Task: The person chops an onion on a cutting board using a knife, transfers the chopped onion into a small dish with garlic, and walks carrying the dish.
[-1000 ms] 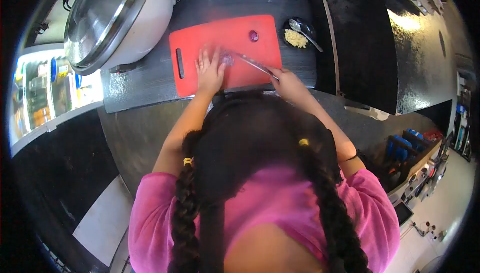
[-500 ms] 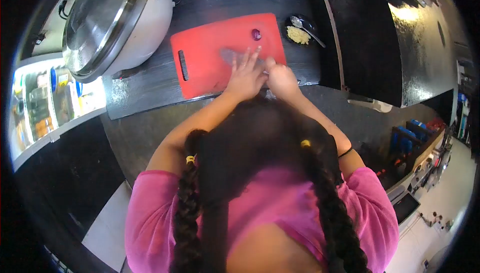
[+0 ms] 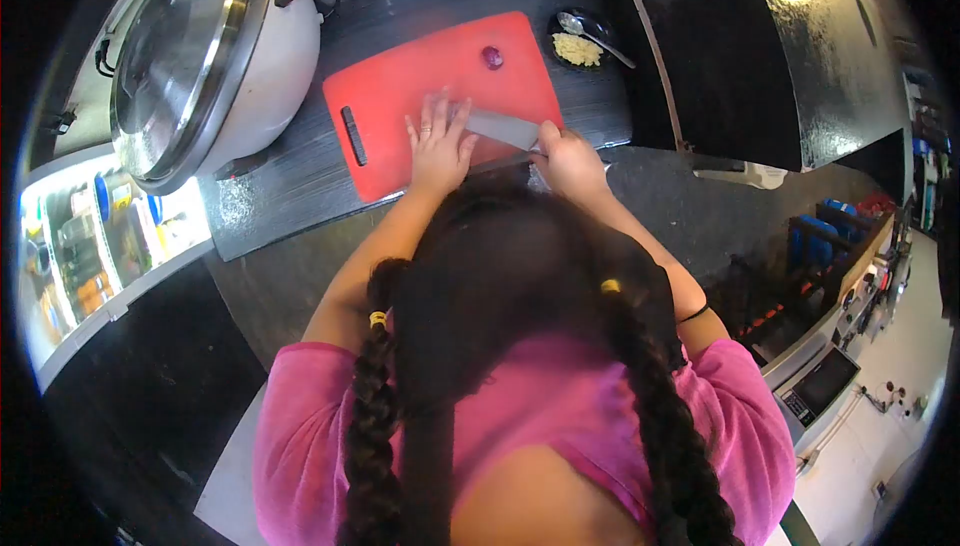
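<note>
Head view:
1. We see right hand (image 3: pixel 570 160) closed on knife (image 3: pixel 505 129), blade over red board (image 3: pixel 392 86).
2. Left hand (image 3: pixel 437 154) spread near blade tip; any hold, we can't tell.
3. Purple lump (image 3: pixel 492 57) on board.

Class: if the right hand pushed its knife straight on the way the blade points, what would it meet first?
Probably the left hand, at its fingers: the knife points towards them from the right hand. Whether it touches them is unclear.
</note>
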`<state>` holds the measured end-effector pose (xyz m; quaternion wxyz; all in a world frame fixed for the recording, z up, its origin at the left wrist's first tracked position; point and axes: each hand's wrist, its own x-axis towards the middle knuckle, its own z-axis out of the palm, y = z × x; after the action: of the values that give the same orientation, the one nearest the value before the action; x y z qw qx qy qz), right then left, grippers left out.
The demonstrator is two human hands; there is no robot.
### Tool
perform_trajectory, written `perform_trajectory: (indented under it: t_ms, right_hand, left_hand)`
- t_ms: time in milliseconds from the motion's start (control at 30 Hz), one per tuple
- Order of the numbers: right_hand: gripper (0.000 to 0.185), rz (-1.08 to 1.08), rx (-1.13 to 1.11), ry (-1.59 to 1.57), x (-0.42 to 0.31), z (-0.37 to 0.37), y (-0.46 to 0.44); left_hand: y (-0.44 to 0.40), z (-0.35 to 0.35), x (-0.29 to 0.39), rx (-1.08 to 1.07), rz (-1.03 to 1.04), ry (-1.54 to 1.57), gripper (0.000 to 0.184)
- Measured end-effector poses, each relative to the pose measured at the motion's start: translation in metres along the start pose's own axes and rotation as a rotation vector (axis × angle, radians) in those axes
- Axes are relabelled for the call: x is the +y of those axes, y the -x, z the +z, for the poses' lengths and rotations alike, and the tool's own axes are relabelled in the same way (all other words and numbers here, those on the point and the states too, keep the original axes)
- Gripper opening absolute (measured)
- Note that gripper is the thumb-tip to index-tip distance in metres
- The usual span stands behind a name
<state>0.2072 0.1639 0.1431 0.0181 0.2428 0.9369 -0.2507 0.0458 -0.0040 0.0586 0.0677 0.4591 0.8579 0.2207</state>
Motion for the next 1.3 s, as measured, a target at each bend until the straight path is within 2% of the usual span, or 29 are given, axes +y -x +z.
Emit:
perform_trajectory:
  t_ms: [67,133,367,433,467,567,600,800,967,1067,1133,1300]
  right_hand:
    - [0.033,0.041,-0.014,0.007,0.006,0.001,0.005]
    - [0.026,0.047,-0.082,-0.001,0.011,0.000,0.008]
    - [0.032,0.083,-0.045,0.012,0.029,-0.015,0.029]
    - [0.034,0.150,-0.031,-0.022,0.032,-0.024,0.035]
    - [0.034,0.152,-0.034,-0.022,0.037,-0.022,0.036]
    - [0.035,0.216,-0.167,0.087,0.048,-0.010,0.036]
    - [0.035,0.210,-0.166,0.066,0.045,-0.007,0.035]
    - [0.029,0.146,-0.254,0.075,0.037,0.020,0.022]
    - [0.028,0.078,-0.342,0.086,0.020,0.030,0.019]
    - [0.025,0.102,-0.289,0.142,0.020,0.043,0.016]
    - [0.027,0.195,-0.224,0.143,0.021,0.047,0.014]
    - [0.029,0.197,-0.122,0.113,0.021,0.049,0.022]
  left_hand:
    - [0.001,0.006,-0.003,-0.002,0.020,-0.001,0.058]
    - [0.003,0.012,-0.007,-0.015,0.039,-0.006,0.057]
    - [-0.004,0.015,-0.030,-0.001,-0.049,-0.079,0.051]
    - [-0.007,0.015,-0.044,0.148,0.034,0.173,0.043]
    - [-0.007,0.015,-0.049,0.145,0.032,0.174,0.043]
    - [-0.010,0.015,-0.061,0.314,-0.108,0.218,0.018]
    - [-0.012,0.013,-0.064,0.344,-0.067,0.186,0.013]
    - [-0.008,0.010,-0.069,0.193,-0.024,0.130,0.019]
    - [-0.005,0.014,-0.069,0.205,-0.024,0.109,0.017]
    - [-0.007,0.017,-0.071,0.206,0.001,0.107,0.014]
    - [-0.008,0.015,-0.070,0.202,0.014,0.098,0.013]
    - [-0.022,0.003,-0.065,0.312,0.055,0.246,0.011]
